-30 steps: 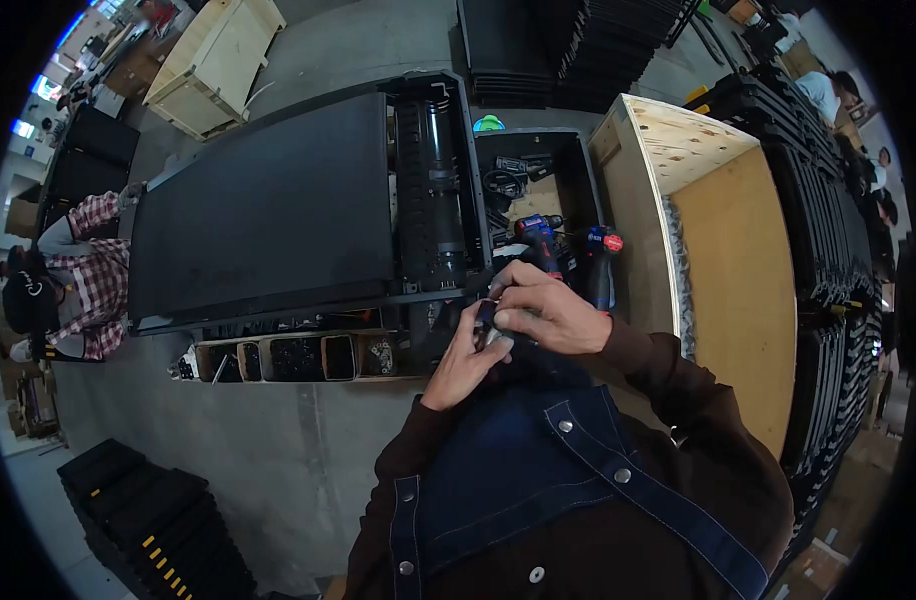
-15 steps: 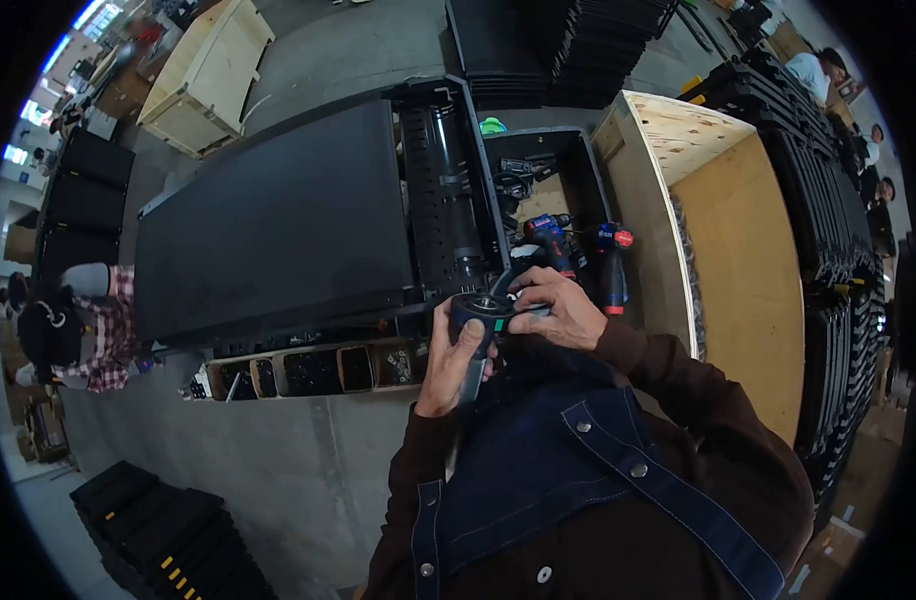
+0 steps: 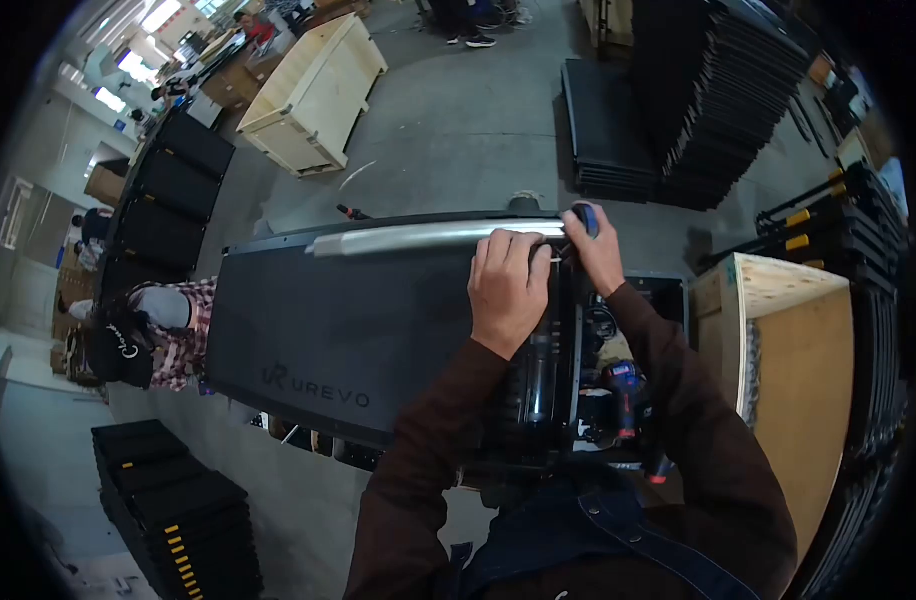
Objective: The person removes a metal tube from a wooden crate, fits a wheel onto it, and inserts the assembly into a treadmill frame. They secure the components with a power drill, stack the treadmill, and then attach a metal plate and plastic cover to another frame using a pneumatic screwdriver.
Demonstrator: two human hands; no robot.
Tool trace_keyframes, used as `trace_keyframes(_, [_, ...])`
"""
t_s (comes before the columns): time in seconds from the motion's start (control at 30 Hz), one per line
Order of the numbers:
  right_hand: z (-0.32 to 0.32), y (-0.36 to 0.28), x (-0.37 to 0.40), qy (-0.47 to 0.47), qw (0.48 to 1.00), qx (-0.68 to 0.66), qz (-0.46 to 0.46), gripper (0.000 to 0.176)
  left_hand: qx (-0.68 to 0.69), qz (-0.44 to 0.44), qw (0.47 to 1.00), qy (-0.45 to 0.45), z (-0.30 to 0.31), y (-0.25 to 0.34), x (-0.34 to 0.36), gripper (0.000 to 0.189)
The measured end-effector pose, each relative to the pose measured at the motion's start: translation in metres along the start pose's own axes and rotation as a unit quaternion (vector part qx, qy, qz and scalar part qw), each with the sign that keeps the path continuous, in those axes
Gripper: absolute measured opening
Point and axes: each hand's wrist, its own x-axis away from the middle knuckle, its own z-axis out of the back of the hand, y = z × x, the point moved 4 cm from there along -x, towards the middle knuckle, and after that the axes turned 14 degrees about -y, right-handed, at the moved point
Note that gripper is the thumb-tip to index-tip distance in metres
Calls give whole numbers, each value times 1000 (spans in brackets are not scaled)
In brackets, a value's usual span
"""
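Both hands have stretched far forward: your left hand (image 3: 508, 285) curls its fingers over the silver rail (image 3: 428, 237), and your right hand (image 3: 598, 250) grips a blue-capped tool (image 3: 584, 215). At this reach the tool may slip off.

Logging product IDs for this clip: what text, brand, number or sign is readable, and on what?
"UREVO", with a logo mark to its left: white print on the black treadmill belt.
White mark on the co-worker's black cap: too small to read.
Labels on the blue drill: too small to read.
No other text, number or sign is legible.
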Motion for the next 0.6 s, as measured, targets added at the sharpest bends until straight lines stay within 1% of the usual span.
trace_keyframes(0.03, [4, 6, -19, -2, 998, -45, -33, 55, -7, 49, 998, -39, -7, -26, 0, 20])
trace_keyframes(0.1, [15, 17, -57, 21, 998, 18, -62, 61, -82, 93, 991, -56, -21, -91, 1, 20])
trace_keyframes(0.13, [16, 15, -69, 29, 997, 29, -66, 64, -143, 85, 984, -57, -27, -127, 3, 21])
trace_keyframes(0.17, [17, 22, -81, 21, 996, 37, -84, 64, -149, 95, 983, -47, -20, -150, 4, 21])
trace_keyframes(0.23, [19, 34, -100, -2, 990, 51, -128, 63, -176, 60, 970, -156, -16, -179, 3, 24])
trace_keyframes(0.27, [18, 39, -109, -10, 991, 51, -124, 63, -180, 67, 970, -149, -11, -183, 0, 24])
trace_keyframes(0.33, [9, 55, -120, -23, 988, 25, -152, 61, -214, 62, 947, -232, -8, -190, 0, 28])
trace_keyframes(0.37, [1, 54, -122, -25, 987, 18, -157, 62, -218, 69, 946, -228, -3, -191, -2, 28])
trace_keyframes(0.4, [-9, 54, -125, -31, 988, 15, -151, 62, -230, 55, 944, -230, 0, -189, -6, 29])
trace_keyframes(0.47, [-29, 56, -128, -59, 983, -33, -172, 63, -244, 43, 940, -234, 3, -190, -11, 29])
trace_keyframes(0.53, [-45, 50, -137, -74, 982, -29, -170, 66, -253, 35, 929, -269, 2, -192, -17, 28])
trace_keyframes(0.57, [-54, 47, -144, -102, 982, -14, -158, 66, -256, 37, 929, -265, 3, -191, -20, 28])
trace_keyframes(0.6, [-64, 43, -150, -131, 980, 0, -147, 67, -253, 42, 938, -232, 7, -187, -19, 26])
